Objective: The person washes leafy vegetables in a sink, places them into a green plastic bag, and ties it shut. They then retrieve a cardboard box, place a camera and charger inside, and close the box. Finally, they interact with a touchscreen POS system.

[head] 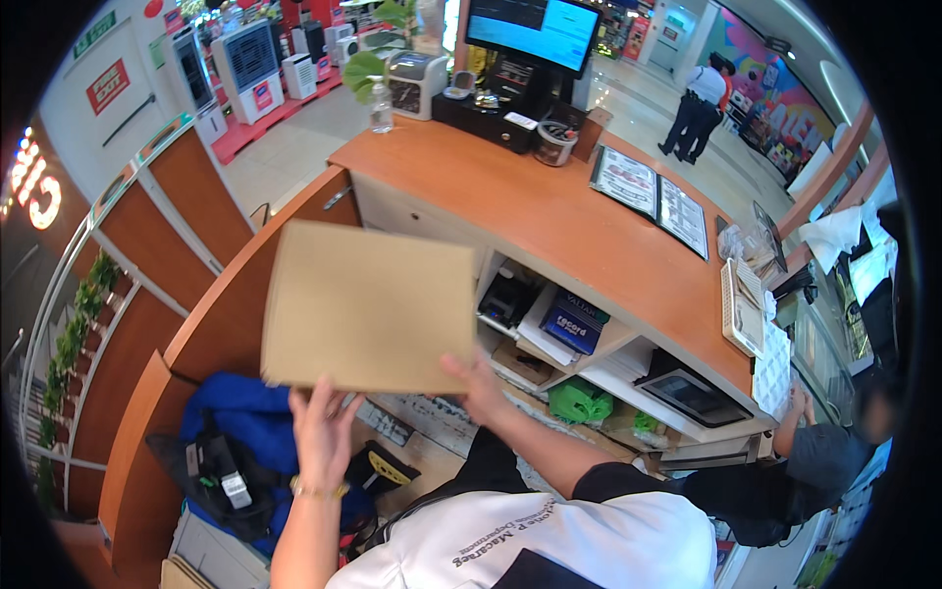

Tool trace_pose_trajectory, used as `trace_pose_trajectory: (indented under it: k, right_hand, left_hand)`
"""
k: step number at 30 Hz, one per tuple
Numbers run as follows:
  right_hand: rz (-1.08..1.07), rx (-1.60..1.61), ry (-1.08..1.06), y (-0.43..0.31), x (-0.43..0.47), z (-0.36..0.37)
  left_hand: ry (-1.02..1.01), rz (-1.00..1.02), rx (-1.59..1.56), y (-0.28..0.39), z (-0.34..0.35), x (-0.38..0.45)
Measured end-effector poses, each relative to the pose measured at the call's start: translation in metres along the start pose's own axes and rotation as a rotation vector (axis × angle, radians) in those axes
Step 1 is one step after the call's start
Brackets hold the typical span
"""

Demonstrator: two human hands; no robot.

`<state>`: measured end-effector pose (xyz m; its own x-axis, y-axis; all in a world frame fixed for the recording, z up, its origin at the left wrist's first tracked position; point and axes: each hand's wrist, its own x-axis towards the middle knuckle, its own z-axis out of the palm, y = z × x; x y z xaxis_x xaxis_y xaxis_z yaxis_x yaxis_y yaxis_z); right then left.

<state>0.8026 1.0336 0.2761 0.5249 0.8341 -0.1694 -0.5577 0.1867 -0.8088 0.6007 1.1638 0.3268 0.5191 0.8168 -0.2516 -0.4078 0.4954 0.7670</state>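
Observation:
A plain brown cardboard box (372,309), its broad flat face turned up, is held in front of me over the floor beside the wooden counter (515,199). My left hand (324,427), with a bracelet at the wrist, supports its near edge from below at the left. My right hand (475,386) grips the near right corner, thumb on the upper face. The fingers under the box are partly hidden. Below and left of it lie a blue cloth or bag (235,405) and a black bag (213,478) with a black device on top.
A monitor (533,29), open menu folder (651,195), sanitizer bottle (380,107) and white basket (742,309) stand on the counter. Open shelves below hold a blue record book (574,320) and green plastic bag (580,401). A co-worker (824,456) is at the right.

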Motion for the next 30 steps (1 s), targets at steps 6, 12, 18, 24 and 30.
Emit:
trace_pose_trajectory:
  k: [6,12,18,24,30]
  right_hand:
    - [-0.314,-0.258,0.314,-0.143,0.070,-0.179]
    - [-0.202,-0.167,0.490,-0.204,0.086,-0.304]
    - [-0.953,-0.900,0.801,-0.201,0.048,-0.353]
    - [-1.074,-1.176,0.675,-0.213,0.030,-0.343]
    - [-0.672,-1.805,0.367,-0.229,0.055,-0.311]
  left_hand:
    - [-0.091,-0.355,-0.063,-0.150,0.187,0.143]
    - [-0.044,-0.464,0.016,-0.243,0.282,0.171]
    - [0.042,-0.568,0.095,-0.228,0.350,0.160]
    - [-0.484,-0.450,-0.089,-0.153,0.418,0.156]
    - [-0.797,0.142,0.479,-0.160,0.487,0.270]
